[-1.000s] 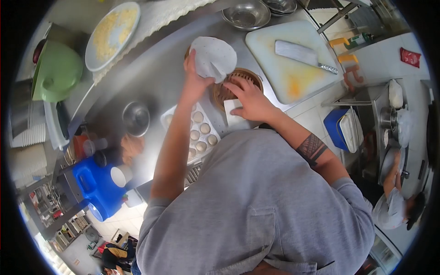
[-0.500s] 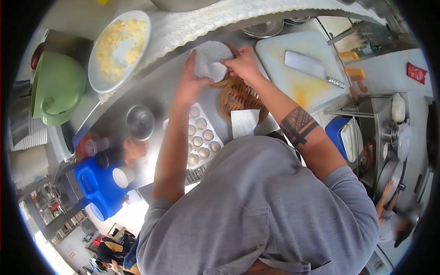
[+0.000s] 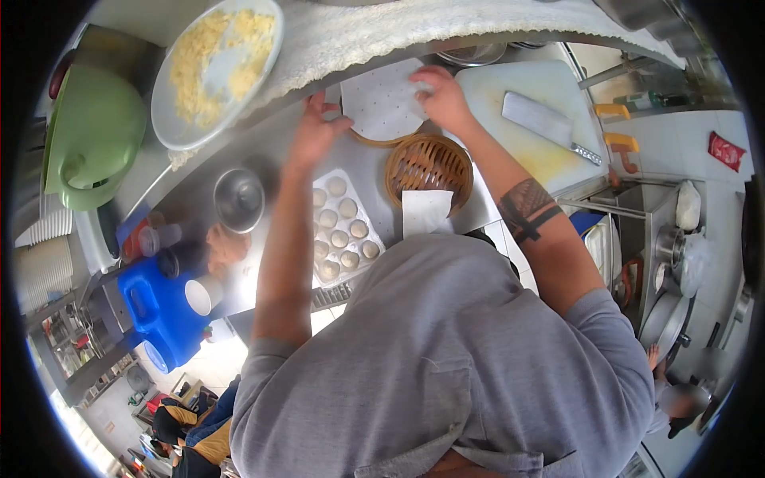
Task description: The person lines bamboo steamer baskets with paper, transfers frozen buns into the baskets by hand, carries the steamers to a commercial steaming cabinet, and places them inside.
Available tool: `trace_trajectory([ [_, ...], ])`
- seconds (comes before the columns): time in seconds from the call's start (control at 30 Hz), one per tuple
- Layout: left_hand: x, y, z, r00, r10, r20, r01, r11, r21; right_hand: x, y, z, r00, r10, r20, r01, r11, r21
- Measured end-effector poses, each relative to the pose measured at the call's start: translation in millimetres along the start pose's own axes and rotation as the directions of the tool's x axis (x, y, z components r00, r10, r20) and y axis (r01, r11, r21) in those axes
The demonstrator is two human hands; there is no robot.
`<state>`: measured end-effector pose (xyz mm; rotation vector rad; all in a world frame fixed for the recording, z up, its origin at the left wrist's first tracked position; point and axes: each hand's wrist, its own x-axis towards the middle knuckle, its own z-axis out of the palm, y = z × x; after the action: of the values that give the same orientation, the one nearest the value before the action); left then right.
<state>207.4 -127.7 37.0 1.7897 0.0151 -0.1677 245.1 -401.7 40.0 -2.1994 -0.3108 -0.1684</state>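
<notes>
A white perforated paper sheet [image 3: 384, 102] lies flat over a round bamboo steamer, whose rim [image 3: 374, 143] shows along the near edge. My left hand [image 3: 317, 134] is at the sheet's left side, fingers apart and holding nothing. At its right edge is my right hand [image 3: 443, 97], with a gap between thumb and curled fingers; whether it touches the paper I cannot tell. Nearer my body sits a second bamboo steamer [image 3: 426, 163], a white paper piece [image 3: 426, 211] over its front rim. Left of it is a white tray [image 3: 371, 213] holding several round dough pieces [image 3: 348, 209].
A cleaver [image 3: 538, 118] rests on a white cutting board [image 3: 486, 84] to the right. On the left are a metal bowl [image 3: 239, 201], a blue jug [image 3: 155, 307], a green container [image 3: 100, 135] and a plate of yellow crumbly food [image 3: 191, 80]. Other people are in the background.
The paper, bunched between my hands before, now lies spread flat over the steamer. My right hand has let go of its pinch, and both hands have moved slightly outward.
</notes>
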Motion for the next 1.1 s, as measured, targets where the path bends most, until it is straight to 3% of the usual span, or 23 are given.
trace_trajectory([
  [0.07, 6.2, -6.9, 9.5, 0.983, -0.034, -0.180, 0.073, 0.975, 0.212, -2.6, 1.3, 9.0, 0.997, 0.047, 0.053, -0.050, 0.998, 0.040],
  [0.1, 7.2, -8.2, 14.2, 0.982, -0.040, -0.183, 0.079, 0.975, 0.210, -4.0, 0.1, 13.4, 0.997, 0.050, 0.057, -0.050, 0.999, 0.012],
  [0.17, 7.7, -11.5, 21.2, 0.958, 0.193, -0.211, -0.086, 0.899, 0.429, -7.2, -1.3, 19.0, 0.996, 0.055, 0.068, -0.054, 0.998, -0.015],
  [0.23, 12.8, -22.0, 18.3, 0.961, 0.185, -0.207, -0.073, 0.888, 0.455, -4.0, -1.0, 21.9, 0.998, -0.031, 0.055, 0.043, 0.974, -0.222],
  [0.27, 15.4, -26.9, 17.8, 0.963, 0.179, -0.202, -0.062, 0.875, 0.479, -7.1, -0.7, 21.1, 0.998, -0.032, 0.054, 0.043, 0.974, -0.224],
  [0.33, 13.6, -21.8, 19.6, 0.964, 0.149, -0.219, -0.034, 0.891, 0.454, -11.0, -31.0, 8.5, 0.999, 0.039, 0.029, -0.013, 0.796, -0.605],
  [0.37, 12.2, -18.8, 20.0, 0.965, 0.112, -0.237, 0.000, 0.904, 0.428, -6.8, -34.7, 6.2, 0.999, 0.040, 0.030, -0.013, 0.795, -0.607],
  [0.4, 11.6, -17.7, 19.4, 0.965, 0.109, -0.238, 0.003, 0.904, 0.427, -2.7, -34.4, 5.7, 0.993, -0.109, 0.050, 0.118, 0.818, -0.562],
  [0.43, 10.4, -16.6, 18.3, 0.958, 0.210, -0.197, -0.089, 0.866, 0.492, 0.4, -33.5, 6.9, 0.965, -0.255, 0.061, 0.250, 0.821, -0.513],
  [0.47, 8.5, -15.4, 17.6, 0.940, 0.307, -0.147, -0.179, 0.814, 0.552, 5.4, -33.9, 13.8, 0.966, -0.252, 0.062, 0.248, 0.823, -0.512],
  [0.53, 9.9, -17.1, 19.2, 0.950, 0.273, -0.153, -0.147, 0.820, 0.553, 18.4, -38.5, 34.1, 0.912, -0.136, 0.387, 0.271, 0.907, -0.321],
  [0.57, 12.0, -17.7, 19.7, 0.957, 0.240, -0.160, -0.115, 0.826, 0.552, 21.6, -43.3, 40.0, 0.915, -0.136, 0.380, 0.268, 0.908, -0.322],
  [0.63, 15.0, -18.4, 19.7, 0.963, 0.221, -0.153, -0.106, 0.835, 0.540, 28.0, -55.4, 47.1, 0.843, 0.108, 0.526, 0.246, 0.793, -0.558],
  [0.8, 13.9, -11.8, 19.7, 0.972, 0.194, -0.134, -0.082, 0.810, 0.581, 34.0, -64.5, 61.8, 0.777, 0.274, 0.567, 0.163, 0.782, -0.601],
  [0.87, 14.5, -6.3, 20.6, 0.993, 0.044, -0.113, 0.025, 0.839, 0.544, 36.0, -70.4, 65.0, 0.740, 0.340, 0.581, 0.126, 0.777, -0.617],
  [1.0, 11.3, 7.2, 23.8, 0.997, 0.013, -0.075, 0.033, 0.813, 0.582, 34.6, -72.0, 68.6, 0.707, 0.431, 0.560, 0.011, 0.786, -0.618],
  [1.07, 2.2, 23.0, 32.6, 0.946, 0.291, -0.142, -0.085, 0.647, 0.758, 33.5, -72.4, 65.7, 0.715, 0.427, 0.553, -0.004, 0.795, -0.607],
  [1.1, 4.1, 25.4, 38.2, 0.945, 0.299, -0.132, -0.098, 0.644, 0.759, 31.9, -73.1, 63.8, 0.728, 0.402, 0.555, 0.009, 0.804, -0.595],
])
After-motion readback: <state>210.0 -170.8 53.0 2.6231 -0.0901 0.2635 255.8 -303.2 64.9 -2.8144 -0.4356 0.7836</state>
